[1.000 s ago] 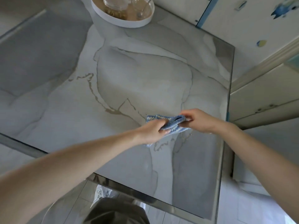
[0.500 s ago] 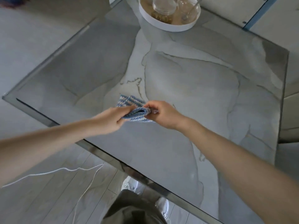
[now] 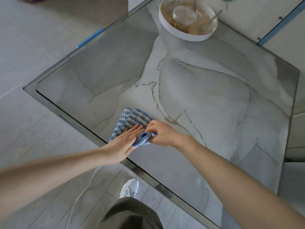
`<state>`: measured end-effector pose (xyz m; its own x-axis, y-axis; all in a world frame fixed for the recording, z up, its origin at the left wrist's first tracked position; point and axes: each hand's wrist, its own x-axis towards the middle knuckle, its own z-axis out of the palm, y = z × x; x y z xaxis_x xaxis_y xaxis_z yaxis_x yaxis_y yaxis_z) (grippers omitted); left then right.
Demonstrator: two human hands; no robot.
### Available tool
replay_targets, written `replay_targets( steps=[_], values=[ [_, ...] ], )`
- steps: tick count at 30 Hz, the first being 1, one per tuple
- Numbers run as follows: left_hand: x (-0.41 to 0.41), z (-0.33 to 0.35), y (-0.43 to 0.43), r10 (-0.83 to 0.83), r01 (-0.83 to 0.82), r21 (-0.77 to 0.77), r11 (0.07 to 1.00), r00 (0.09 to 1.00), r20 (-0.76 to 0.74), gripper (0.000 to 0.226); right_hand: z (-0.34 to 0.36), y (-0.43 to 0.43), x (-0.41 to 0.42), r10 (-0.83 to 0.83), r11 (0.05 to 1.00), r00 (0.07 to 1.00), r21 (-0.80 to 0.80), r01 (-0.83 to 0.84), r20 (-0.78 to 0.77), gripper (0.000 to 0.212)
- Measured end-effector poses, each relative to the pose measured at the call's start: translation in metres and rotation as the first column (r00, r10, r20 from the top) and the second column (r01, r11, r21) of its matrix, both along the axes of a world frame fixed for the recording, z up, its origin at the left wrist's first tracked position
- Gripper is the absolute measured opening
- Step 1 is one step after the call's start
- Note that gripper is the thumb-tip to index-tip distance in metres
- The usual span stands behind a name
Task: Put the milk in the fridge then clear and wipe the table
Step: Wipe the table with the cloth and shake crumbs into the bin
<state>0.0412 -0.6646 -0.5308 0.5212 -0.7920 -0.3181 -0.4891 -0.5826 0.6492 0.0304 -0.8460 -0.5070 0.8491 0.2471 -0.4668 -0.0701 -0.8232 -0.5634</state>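
Note:
A blue and beige knitted cloth lies partly spread on the grey marble table, close to its near left edge. My left hand rests flat on the cloth with fingers straight, pressing it down. My right hand pinches a folded corner of the cloth at its right side. No milk is in view.
A round white tray with glass jars and spoons stands at the table's far edge. A thin white cable runs over the tiled floor below the near table edge, beside my shoe. White cabinets stand at the far right.
Both hands carried the cloth leftward across the table toward its near left edge. The bunched cloth is now laid down partly spread, and my left hand has gone from gripping to pressing flat.

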Motion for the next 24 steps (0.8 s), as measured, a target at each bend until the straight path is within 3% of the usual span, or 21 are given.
replay_targets(
  steps=[10, 24],
  values=[
    [-0.107, -0.001, -0.037, 0.071, -0.072, 0.042, 0.997, 0.997, 0.026, 0.062, 0.004, -0.030, -0.092, 0.077, 0.991, 0.997, -0.111, -0.079, -0.020, 0.023],
    [-0.176, -0.006, -0.166, 0.272, -0.274, -0.088, 0.958, 0.962, -0.033, 0.059, 0.013, -0.129, -0.140, 0.085, 0.920, 0.996, -0.384, -0.073, 0.014, 0.030]
  ],
)
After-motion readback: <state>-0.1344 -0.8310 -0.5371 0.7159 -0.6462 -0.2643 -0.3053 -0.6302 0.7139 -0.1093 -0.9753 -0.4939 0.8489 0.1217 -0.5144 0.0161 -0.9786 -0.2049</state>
